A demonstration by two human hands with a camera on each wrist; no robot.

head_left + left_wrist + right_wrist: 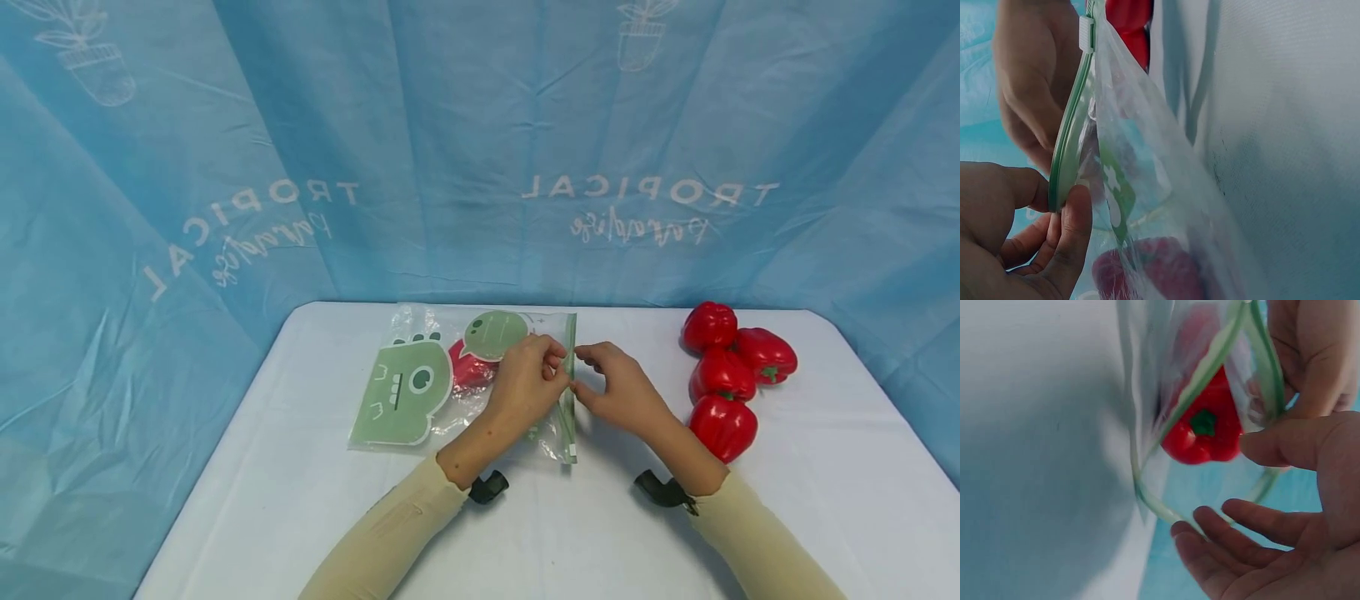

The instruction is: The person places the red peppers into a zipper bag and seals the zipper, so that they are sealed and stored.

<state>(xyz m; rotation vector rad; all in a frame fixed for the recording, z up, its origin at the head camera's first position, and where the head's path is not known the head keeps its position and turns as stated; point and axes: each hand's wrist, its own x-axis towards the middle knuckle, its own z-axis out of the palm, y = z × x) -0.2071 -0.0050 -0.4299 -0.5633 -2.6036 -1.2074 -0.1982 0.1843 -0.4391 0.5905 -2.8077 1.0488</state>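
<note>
A clear slider zip bag (401,400) with a green cartoon print lies on the table, its green-edged mouth to the right. Inside it is a red bell pepper (472,373), seen through the gaping mouth in the right wrist view as a pepper (1204,440) with a green stem. My left hand (527,375) pinches the bag's green zip strip (1071,134) between thumb and finger. My right hand (618,390) is at the mouth, thumb and fingers spread apart, fingertips (1185,532) at the rim. The white slider (1086,34) sits at the strip's near end.
Several red bell peppers (723,427) lie bunched on the right of the white table (247,500), beside the right forearm. A blue printed curtain (480,150) hangs behind the table. Dark curved pieces (660,490) show at both wrists.
</note>
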